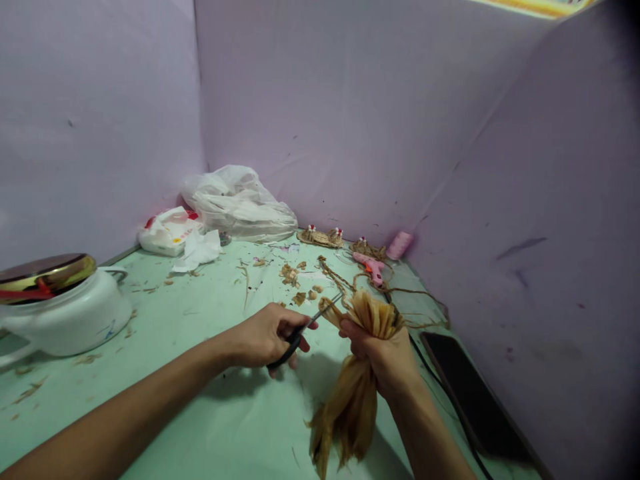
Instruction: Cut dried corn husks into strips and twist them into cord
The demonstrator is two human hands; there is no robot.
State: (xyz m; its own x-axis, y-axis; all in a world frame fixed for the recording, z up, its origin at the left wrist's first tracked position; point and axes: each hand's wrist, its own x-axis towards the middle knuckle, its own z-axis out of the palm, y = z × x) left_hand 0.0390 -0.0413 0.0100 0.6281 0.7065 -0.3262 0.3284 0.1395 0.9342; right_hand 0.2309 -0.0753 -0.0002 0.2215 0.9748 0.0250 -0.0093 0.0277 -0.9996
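My left hand (273, 337) holds a pair of scissors (295, 339) by the black handles. The blades point up and to the right, at a folded tip of husk beside the bundle. My right hand (383, 353) grips a bundle of tan, dried husk-like leaves (353, 407) around its middle. Its gathered top fans out above my fingers, and the long ends hang down over the table. A braided cord (335, 272) runs behind the top of the bundle.
A white pot (90, 320) stands at the left. A plastic bag (240, 207), tissue pack (173, 230), woven pieces (320, 237), pink glue gun (370, 267) and thread spool (400, 245) lie along the back. At the right is a phone (475, 397) beside a black cable.
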